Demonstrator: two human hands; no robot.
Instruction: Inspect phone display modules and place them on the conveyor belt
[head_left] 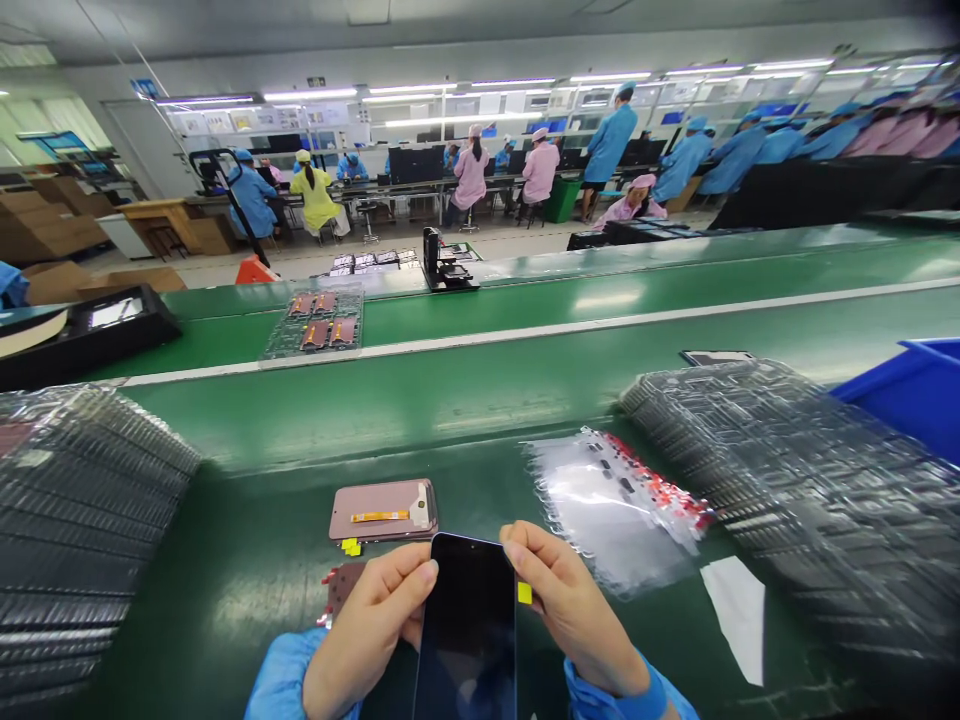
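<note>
A dark phone screen panel (469, 625) stands upright near the front edge of the green bench. My left hand (371, 625) grips its left edge, fingers closed on it. My right hand (566, 600) pinches its upper right corner, beside a small yellow tab (524, 592). Just beyond lies a pinkish panel (384, 509), back side up, with a yellow flex strip. Small yellow stickers (350, 546) lie in front of it. Another pinkish piece (339, 588) is partly hidden behind my left hand.
Stacks of clear plastic trays stand at the left (75, 520) and right (810, 480). A pile of clear films with red tabs (615, 500) and a white paper slip (739, 610) lie right of my hands. A blue bin (907, 395) stands far right. Workers sit beyond the conveyor (600, 300).
</note>
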